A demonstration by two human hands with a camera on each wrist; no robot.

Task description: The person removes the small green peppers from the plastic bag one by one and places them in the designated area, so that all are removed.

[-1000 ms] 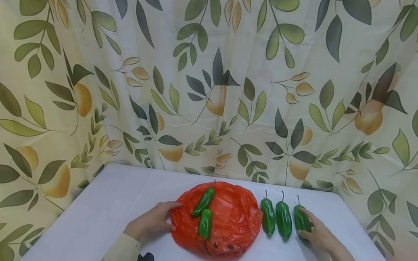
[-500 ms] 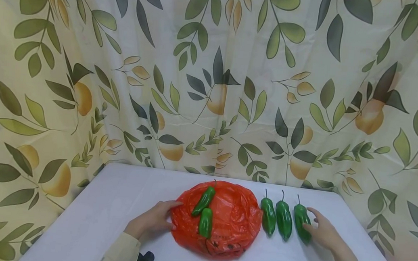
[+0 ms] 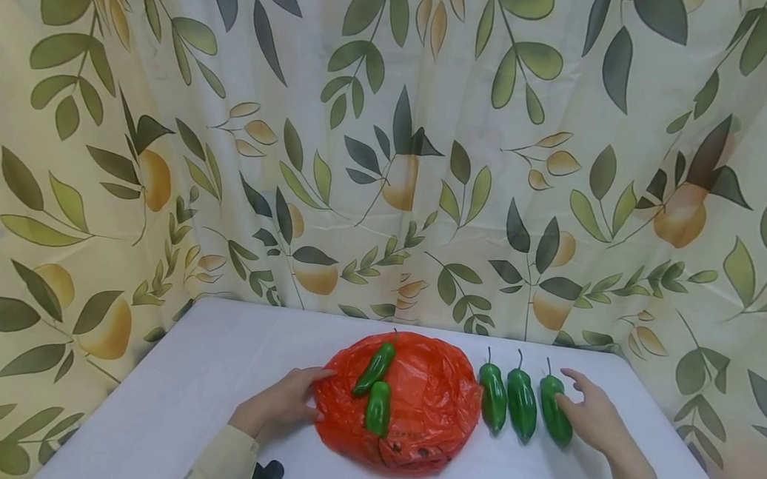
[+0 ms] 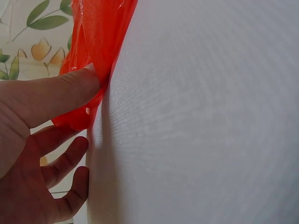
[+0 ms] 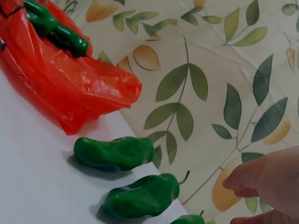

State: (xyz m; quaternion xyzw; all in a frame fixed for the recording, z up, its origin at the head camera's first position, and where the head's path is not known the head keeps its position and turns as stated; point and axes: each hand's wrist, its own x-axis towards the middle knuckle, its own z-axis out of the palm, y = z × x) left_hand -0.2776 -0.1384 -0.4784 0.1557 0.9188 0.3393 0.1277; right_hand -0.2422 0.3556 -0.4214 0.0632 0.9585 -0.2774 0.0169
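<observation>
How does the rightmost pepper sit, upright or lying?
Lying: the head view shows the rightmost pepper lengthwise on the table, stem toward the curtain.

There were five glossy, elongated green peppers [image 3: 521,406] in all: two lay on one crinkled red plastic bag [image 3: 435,399], and three stood in a row on one white table [image 3: 229,347]. The hands numbered two, one bare left hand [image 3: 284,399] and one bare right hand [image 3: 593,417], with two pale beige cloth sleeves [image 3: 224,460].

white tabletop [image 3: 194,367] with a straight far edge, cream cloth curtain [image 3: 433,98] hanging behind it and down both sides, soft vertical folds, printed green leaves [image 3: 539,60], dark grey-blue leaves [image 3: 616,70], thin stems, orange-yellow fruit [image 3: 681,219]
</observation>
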